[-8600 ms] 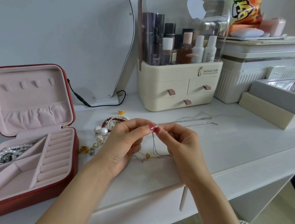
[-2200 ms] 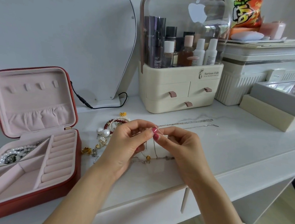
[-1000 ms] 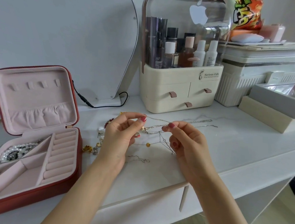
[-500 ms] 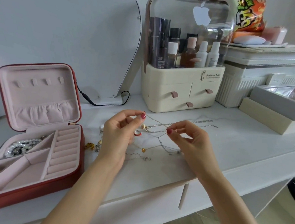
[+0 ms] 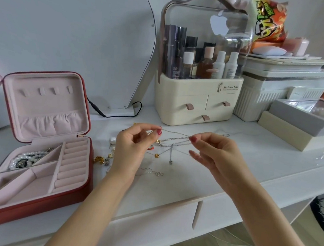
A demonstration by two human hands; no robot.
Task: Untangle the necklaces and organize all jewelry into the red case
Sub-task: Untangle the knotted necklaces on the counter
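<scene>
Bare forearms, no sleeves; red-painted nails on left hand (image 5: 134, 147) and right hand (image 5: 215, 158).

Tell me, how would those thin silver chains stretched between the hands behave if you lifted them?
Probably limp: the silver chains sag and dangle between the left hand and the right hand, each pinching a strand. Likely very light, since fingertip pinches carry them. They probably snag easily too: several strands cross below the hands, and small pendants hang there.
</scene>
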